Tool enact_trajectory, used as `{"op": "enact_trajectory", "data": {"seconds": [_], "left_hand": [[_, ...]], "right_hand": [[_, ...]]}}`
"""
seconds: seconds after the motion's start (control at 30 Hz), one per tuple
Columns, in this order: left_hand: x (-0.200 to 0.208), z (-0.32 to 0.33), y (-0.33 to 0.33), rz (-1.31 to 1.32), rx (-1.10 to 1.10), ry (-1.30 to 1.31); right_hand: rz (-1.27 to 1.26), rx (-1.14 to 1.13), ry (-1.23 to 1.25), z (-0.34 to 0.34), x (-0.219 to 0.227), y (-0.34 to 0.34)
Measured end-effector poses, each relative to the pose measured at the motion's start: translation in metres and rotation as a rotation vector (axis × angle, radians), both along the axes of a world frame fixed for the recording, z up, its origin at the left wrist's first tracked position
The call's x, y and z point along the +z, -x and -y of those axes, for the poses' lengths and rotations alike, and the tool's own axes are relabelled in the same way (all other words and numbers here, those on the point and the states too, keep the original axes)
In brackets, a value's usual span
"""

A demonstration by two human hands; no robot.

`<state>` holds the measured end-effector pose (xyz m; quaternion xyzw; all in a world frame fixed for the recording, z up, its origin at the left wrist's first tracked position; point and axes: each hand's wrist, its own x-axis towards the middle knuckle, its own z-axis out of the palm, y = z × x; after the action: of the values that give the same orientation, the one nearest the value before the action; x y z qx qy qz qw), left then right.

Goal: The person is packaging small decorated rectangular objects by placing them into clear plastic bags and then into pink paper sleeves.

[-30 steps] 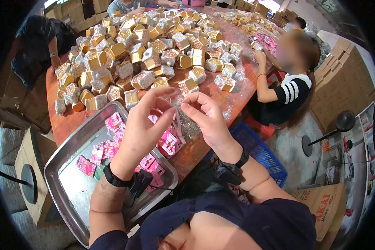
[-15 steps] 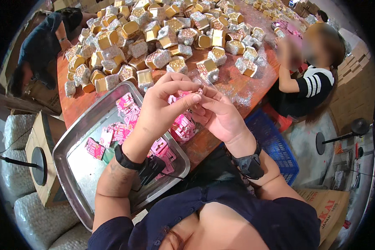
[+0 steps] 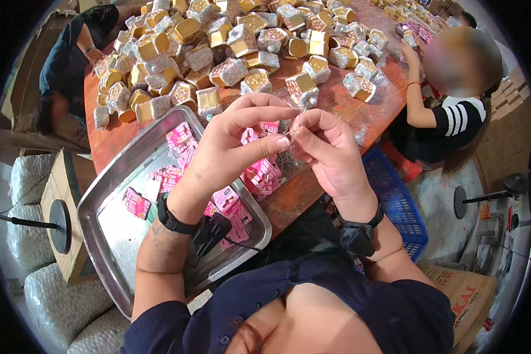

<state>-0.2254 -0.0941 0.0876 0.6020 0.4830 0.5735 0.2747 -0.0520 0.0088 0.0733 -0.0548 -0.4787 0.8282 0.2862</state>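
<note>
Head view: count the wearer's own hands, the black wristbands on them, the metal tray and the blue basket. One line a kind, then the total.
Bare hands, left hand and right hand: 2
Black wristbands, left band and right band: 2
Metal tray: 1
Blue basket: 1
Total: 6

Head-worn fisheye, close, steeply downward

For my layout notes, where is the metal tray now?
In the head view, the metal tray lies left of centre, beneath the left forearm, holding pink cards.
</note>
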Motion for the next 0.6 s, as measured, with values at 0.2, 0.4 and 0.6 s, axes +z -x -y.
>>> {"op": "enact_trajectory", "data": {"seconds": [0.2,0.4,0.6], "left_hand": [[0.003,-0.001,0.002,-0.206,0.014,-0.158],[0.004,0.001,0.001,-0.237,0.029,-0.177],[0.002,0.0,0.001,-0.159,0.093,-0.235]], "right_hand": [[0.116,-0.115,-0.265,0.006,0.015,-0.003],[0.153,-0.321,-0.749,0.003,0.016,-0.006],[0.124,-0.329,-0.594,0.006,0.014,-0.003]]}}
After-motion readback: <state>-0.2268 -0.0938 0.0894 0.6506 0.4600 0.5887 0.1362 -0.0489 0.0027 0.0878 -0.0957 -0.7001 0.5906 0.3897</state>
